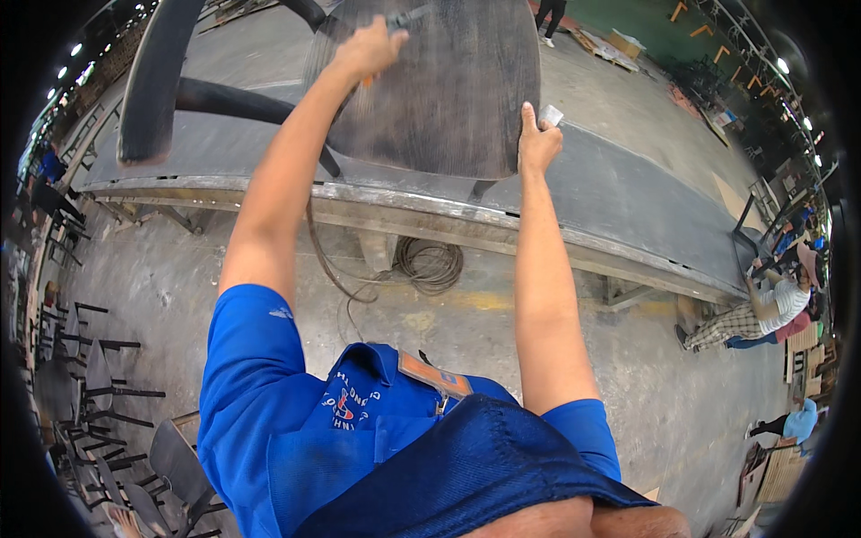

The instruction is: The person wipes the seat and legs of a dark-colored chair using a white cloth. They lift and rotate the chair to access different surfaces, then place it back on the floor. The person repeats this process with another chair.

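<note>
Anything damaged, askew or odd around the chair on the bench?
The dark chair seat looks worn and streaked with pale scuffing. The chair lies tipped on the workbench, steadied by the left hand and right hand. Nothing is spilled.

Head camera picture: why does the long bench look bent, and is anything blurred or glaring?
In the head view, fisheye distortion bows the workbench edge and blackens the corners; the left hand looks slightly motion-smeared on the chair seat; ceiling lamps glare at the rim; the right hand is sharp.

— Any packages, labels, signs or screens?
— Flat brown cardboard boxes (617, 45) on the floor at the top right — and a rectangular orange-and-grey badge label (433, 375) on the blue shirt's collar. No screens.
</note>
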A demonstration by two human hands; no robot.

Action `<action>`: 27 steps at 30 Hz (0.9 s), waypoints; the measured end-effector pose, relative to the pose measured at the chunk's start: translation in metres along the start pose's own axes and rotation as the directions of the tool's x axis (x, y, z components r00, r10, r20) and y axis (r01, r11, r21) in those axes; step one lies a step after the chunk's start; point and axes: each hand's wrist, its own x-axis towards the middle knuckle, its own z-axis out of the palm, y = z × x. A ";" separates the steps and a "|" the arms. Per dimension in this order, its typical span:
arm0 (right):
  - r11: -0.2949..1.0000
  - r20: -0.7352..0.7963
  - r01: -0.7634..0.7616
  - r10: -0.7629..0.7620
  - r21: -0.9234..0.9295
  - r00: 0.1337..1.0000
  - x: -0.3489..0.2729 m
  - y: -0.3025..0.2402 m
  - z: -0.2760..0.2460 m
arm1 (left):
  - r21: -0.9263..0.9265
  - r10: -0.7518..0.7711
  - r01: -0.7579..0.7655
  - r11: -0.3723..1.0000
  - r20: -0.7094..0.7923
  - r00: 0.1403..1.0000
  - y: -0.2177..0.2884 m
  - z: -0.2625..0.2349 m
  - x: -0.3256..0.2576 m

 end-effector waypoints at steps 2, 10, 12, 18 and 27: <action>0.999 -0.006 0.028 -0.028 -0.021 1.000 0.007 0.000 0.007 | -0.047 0.073 -0.066 0.997 0.184 0.980 -0.027 0.000 -0.028; 0.988 0.181 -0.134 0.119 0.074 0.976 0.044 -0.001 0.032 | 0.300 -0.079 0.034 0.953 0.141 0.987 -0.093 -0.048 -0.193; 0.989 0.221 -0.108 0.082 0.105 0.972 0.051 0.000 0.035 | 0.316 -0.170 0.192 0.929 -0.096 0.981 -0.103 -0.073 -0.224; 0.999 0.207 0.003 0.005 -0.039 0.978 0.053 -0.004 0.042 | 0.264 -0.417 0.471 0.842 -0.235 0.878 -0.092 -0.113 -0.304; 0.779 0.311 -0.194 0.000 0.596 0.951 0.021 -0.019 0.036 | 0.119 -0.388 0.650 0.751 -0.716 0.580 -0.007 -0.151 -0.340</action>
